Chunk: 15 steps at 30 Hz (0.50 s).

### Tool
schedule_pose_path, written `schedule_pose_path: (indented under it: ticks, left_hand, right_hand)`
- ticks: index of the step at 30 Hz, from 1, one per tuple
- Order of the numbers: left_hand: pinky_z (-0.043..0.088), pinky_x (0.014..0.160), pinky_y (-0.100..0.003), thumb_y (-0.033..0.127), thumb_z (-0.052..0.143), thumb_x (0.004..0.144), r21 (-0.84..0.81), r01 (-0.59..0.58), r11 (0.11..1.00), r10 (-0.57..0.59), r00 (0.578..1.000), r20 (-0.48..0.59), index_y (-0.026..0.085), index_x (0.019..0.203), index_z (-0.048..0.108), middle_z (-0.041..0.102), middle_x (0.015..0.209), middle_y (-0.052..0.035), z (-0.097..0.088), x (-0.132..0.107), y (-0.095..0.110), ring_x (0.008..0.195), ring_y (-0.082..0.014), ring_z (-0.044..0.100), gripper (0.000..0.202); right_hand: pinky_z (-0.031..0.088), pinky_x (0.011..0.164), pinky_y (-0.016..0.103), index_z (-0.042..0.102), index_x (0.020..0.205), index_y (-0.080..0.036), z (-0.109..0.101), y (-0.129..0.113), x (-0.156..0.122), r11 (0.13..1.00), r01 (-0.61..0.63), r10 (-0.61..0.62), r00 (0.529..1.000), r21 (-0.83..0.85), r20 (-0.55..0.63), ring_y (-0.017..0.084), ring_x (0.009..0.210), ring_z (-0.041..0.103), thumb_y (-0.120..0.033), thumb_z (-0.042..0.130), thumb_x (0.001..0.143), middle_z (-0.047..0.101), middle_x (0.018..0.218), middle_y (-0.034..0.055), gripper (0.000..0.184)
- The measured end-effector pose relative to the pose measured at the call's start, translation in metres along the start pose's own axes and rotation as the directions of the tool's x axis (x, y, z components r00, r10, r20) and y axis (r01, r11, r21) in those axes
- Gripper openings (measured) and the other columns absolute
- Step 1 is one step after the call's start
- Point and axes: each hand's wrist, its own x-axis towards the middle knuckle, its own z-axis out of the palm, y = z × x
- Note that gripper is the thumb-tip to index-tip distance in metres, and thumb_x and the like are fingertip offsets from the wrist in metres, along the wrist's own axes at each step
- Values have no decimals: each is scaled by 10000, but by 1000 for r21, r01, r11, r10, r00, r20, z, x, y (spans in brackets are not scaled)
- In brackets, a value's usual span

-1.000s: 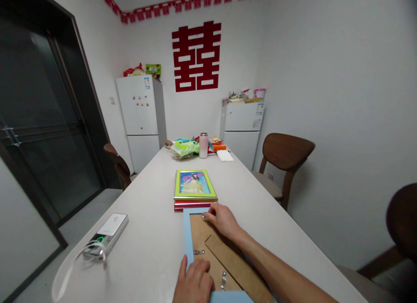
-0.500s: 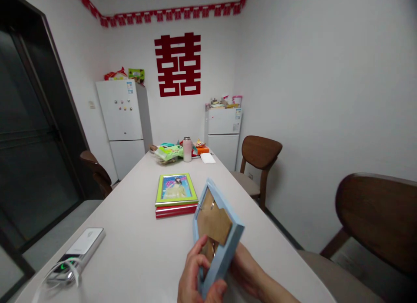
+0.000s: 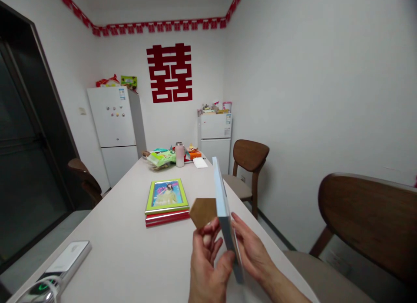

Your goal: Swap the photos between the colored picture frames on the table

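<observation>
A light blue picture frame [image 3: 221, 194] stands almost edge-on to me above the table, its picture side turned right. From its back a brown pentagonal stand flap [image 3: 203, 211] juts out to the left. My left hand [image 3: 208, 261] grips the frame's near edge with the thumb, its fingers curled behind it by the flap. On the other side, my right hand [image 3: 252, 248] supports the front face with long fingers laid along it. Left of the hands lies a lime-green picture frame [image 3: 167, 196] with a photo of a person in a pale dress, on top of a red frame [image 3: 167, 218].
A power bank [image 3: 70, 259] with a white cable lies at the table's left. Farther back are a pink bottle [image 3: 179, 154], green snack bags [image 3: 161, 159] and a white paper [image 3: 200, 163]. Wooden chairs [image 3: 250, 155] line the right side; two fridges [image 3: 112, 116] stand behind.
The blue frame has turned from showing its back to nearly edge-on, and its flap now sticks out. My right hand has come into view along the front. The camera view has shifted slightly.
</observation>
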Motion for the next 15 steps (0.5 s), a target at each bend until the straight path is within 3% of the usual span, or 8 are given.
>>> schedule_pose_path:
  ticks: [3,5,9,15]
  left_hand:
    - [418,832,-320,341,645,632,8,81,997,-80,996,-47,200,1054,386,516,1128,-108,-6,13,0,1038,-217,488,515]
    - [448,772,-287,376,619,646,82,181,980,-174,981,-82,181,1032,425,532,1104,-109,-15,21,-5,995,-210,516,474]
    - [469,683,-276,429,497,710,246,338,908,-316,940,-125,121,922,495,610,931,-119,-33,31,-31,823,-192,590,374]
    - [433,687,-270,235,507,678,470,304,829,-265,953,-148,140,870,529,647,803,-80,-47,38,-62,770,-198,596,215]
  right_hand:
    - [507,605,294,450,1125,-187,-20,-16,26,946,85,-105,993,-314,-49,188,694,621,-282,599,624,665,797,26,532]
    - [507,562,290,406,1184,-165,-36,-26,46,825,85,-184,975,-558,-124,190,654,627,-303,549,648,667,830,46,572]
    - [501,564,295,402,1193,-82,-64,-33,77,712,50,-216,965,-700,-151,202,663,628,-266,520,626,653,903,100,608]
    - [462,711,285,583,1007,-98,-86,-32,104,494,120,-290,956,-861,-33,211,825,600,-224,519,587,645,940,89,443]
